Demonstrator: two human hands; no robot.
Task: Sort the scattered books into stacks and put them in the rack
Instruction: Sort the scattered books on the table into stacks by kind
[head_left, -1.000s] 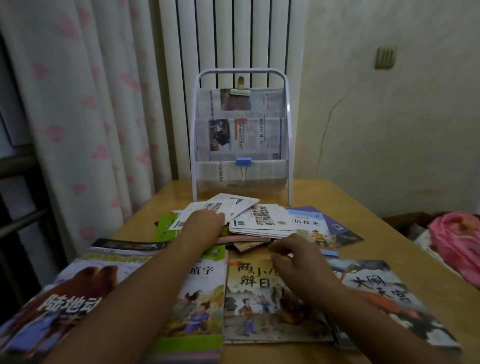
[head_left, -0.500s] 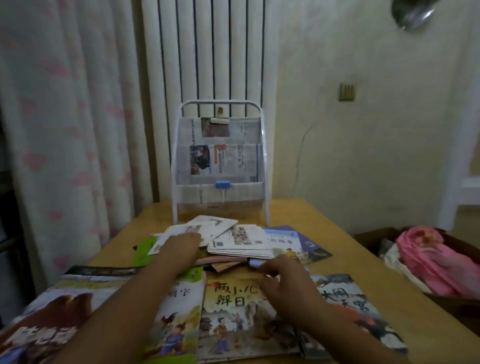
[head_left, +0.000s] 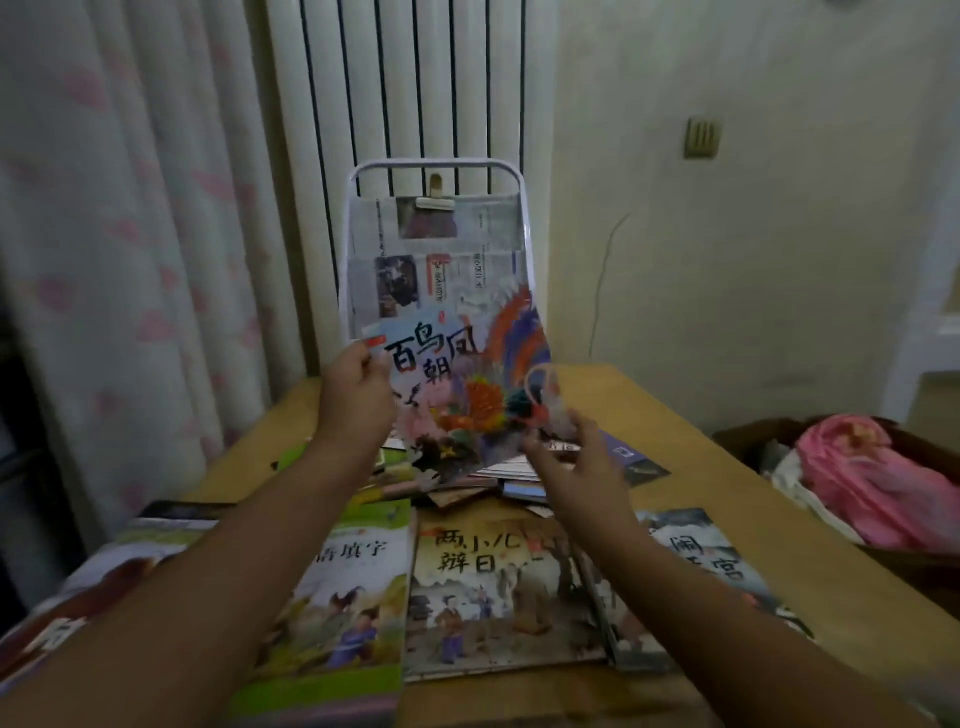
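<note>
Glossy and bright, the phoenix book (head_left: 457, 384) is up off the table (head_left: 727, 493), held tilted in the air in front of the rack (head_left: 436, 171) and covering its lower pockets. The left hand (head_left: 356, 395) is clamped on the book's left edge, thumb over the cover. The right hand (head_left: 576, 457) is at the lower right corner with its fingers spread and blurred; whether it grips the book or only steadies it I cannot tell.

Below the book, a loose pile (head_left: 498, 478) of smaller books lies mid-table, and four large ones lie in a row along the near edge: one at far left (head_left: 104, 587), a green one (head_left: 337, 608), a tan one (head_left: 493, 597) and a grey one (head_left: 706, 571).

Risks, as I judge them: held firmly on one side only, the thin book could bend or swing out of the grip. The rack's pockets look lined with newspaper (head_left: 415, 280), so a corner pushed in at an angle could catch or tear it. The pile could slide if brushed.

Hidden or unclear: the rack's bottom pocket, much of the pile, and the far-left book, cut off by the frame and the forearm. The book itself is smeared by motion.
</note>
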